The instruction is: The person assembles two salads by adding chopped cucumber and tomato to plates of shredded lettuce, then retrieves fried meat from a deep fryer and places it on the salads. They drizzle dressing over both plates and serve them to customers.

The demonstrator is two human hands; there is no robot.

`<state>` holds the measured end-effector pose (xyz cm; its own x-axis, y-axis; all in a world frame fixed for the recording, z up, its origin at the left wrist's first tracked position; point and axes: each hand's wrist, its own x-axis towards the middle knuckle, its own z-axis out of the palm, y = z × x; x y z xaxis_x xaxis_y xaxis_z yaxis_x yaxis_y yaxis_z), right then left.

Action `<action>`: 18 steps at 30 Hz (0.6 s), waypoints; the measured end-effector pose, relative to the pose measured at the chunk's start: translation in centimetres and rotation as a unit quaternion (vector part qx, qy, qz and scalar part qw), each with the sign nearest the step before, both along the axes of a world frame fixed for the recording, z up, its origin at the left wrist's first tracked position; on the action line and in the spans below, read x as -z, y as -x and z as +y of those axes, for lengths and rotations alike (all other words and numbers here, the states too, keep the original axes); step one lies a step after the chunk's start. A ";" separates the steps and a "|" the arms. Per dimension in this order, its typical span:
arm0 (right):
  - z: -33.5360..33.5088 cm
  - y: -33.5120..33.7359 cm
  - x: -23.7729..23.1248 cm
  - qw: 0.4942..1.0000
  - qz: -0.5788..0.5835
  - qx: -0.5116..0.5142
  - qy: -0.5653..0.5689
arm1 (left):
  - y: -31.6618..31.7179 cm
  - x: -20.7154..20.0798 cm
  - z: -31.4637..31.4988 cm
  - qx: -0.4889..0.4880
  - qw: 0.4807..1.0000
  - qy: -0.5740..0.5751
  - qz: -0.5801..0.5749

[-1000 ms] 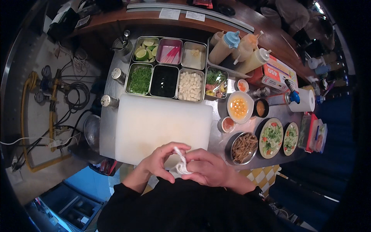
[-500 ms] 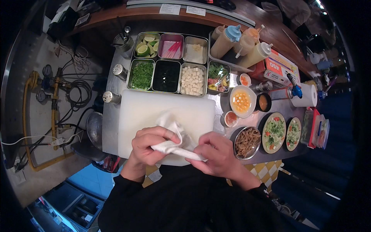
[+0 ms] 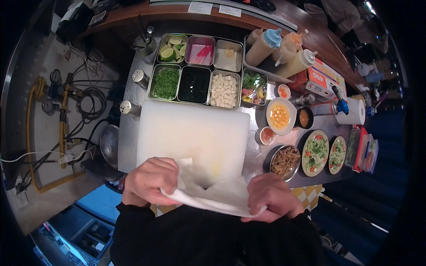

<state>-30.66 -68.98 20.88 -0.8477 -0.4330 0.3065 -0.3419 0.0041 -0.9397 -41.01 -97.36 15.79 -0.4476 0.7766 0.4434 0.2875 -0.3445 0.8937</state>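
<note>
Head view: two hands (left hand (image 3: 148, 181), right hand (image 3: 271, 197)) stretch one white cloth (image 3: 213, 195).

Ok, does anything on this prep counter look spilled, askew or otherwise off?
Nothing stands out. Both hands, left and right, hold a white paper towel over the near edge of the white cutting board. The ingredient pans, squeeze bottles and salad plates sit upright and orderly.

Left hand (image 3: 150, 181) at seven o'clock and right hand (image 3: 273, 198) at five o'clock, both fists closed, knuckles up, dark sleeves below
</note>
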 end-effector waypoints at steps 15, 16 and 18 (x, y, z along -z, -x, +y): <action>3.5 -0.8 1.5 0.949 -0.086 0.301 0.042 | 4.5 -0.9 -4.6 -0.017 0.991 0.101 0.082; 3.8 0.8 2.5 0.945 -0.139 0.296 0.021 | 6.1 0.0 -4.5 -0.053 0.974 0.204 0.083; 4.9 4.6 6.5 0.934 -0.210 0.288 -0.003 | 8.9 2.9 -3.5 -0.104 0.939 0.321 0.058</action>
